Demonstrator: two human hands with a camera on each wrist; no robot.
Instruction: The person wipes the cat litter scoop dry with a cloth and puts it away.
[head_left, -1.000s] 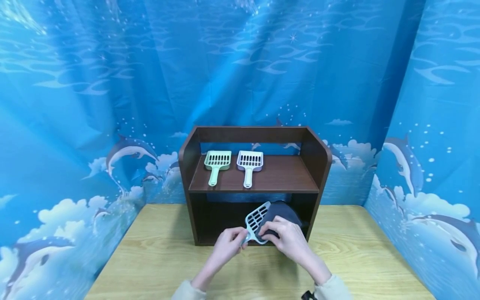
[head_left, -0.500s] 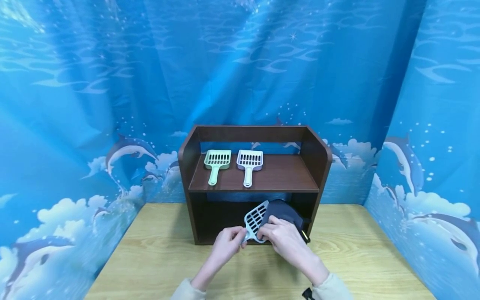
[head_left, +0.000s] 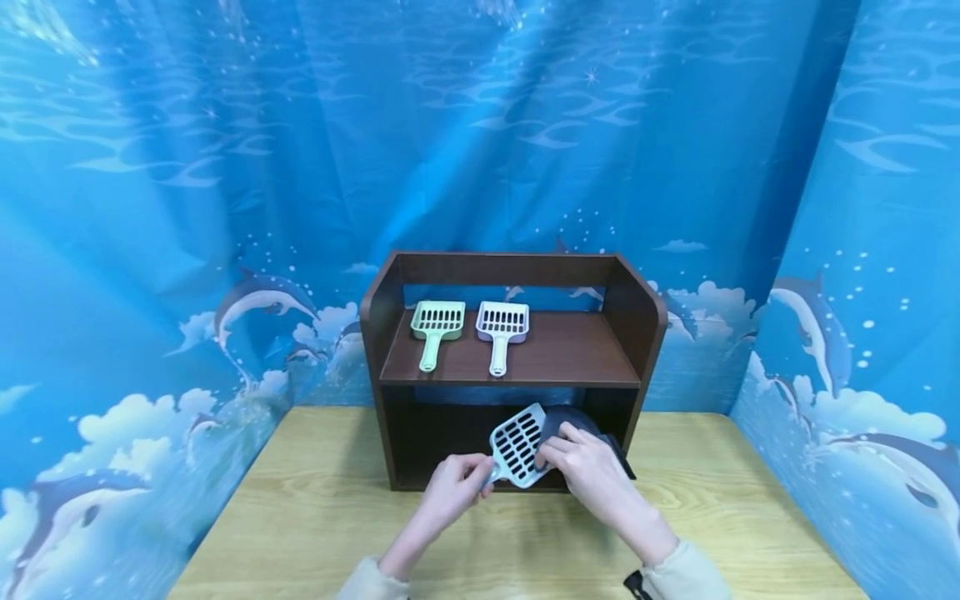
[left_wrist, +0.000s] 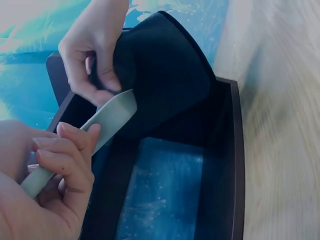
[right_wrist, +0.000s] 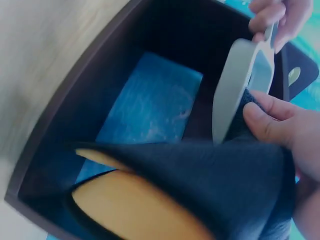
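A pale blue slotted litter scoop [head_left: 525, 477] is tilted in front of the shelf unit's lower compartment. My left hand [head_left: 452, 487] grips its handle. My right hand [head_left: 588, 467] pinches a dark navy cloth [left_wrist: 165, 70] at the scoop's right rim. In the right wrist view the cloth hangs in a wide fold, with a tan inner side [right_wrist: 132, 202] showing. Its tip lies between thumb and fingers, right against the scoop's rim. Part of the cloth is hidden behind the right hand in the head view.
A dark brown two-level shelf unit [head_left: 577, 354] stands on the light wooden table [head_left: 315, 517]. On its upper shelf lie a green litter scoop [head_left: 430, 354] and a white-lilac litter scoop [head_left: 498, 354]. A blue curtain [head_left: 480, 150] with dolphins surrounds the table.
My right hand has moved slightly right with the dark cloth, and more of the scoop's slotted face shows. My left hand holds the scoop in nearly the same place.
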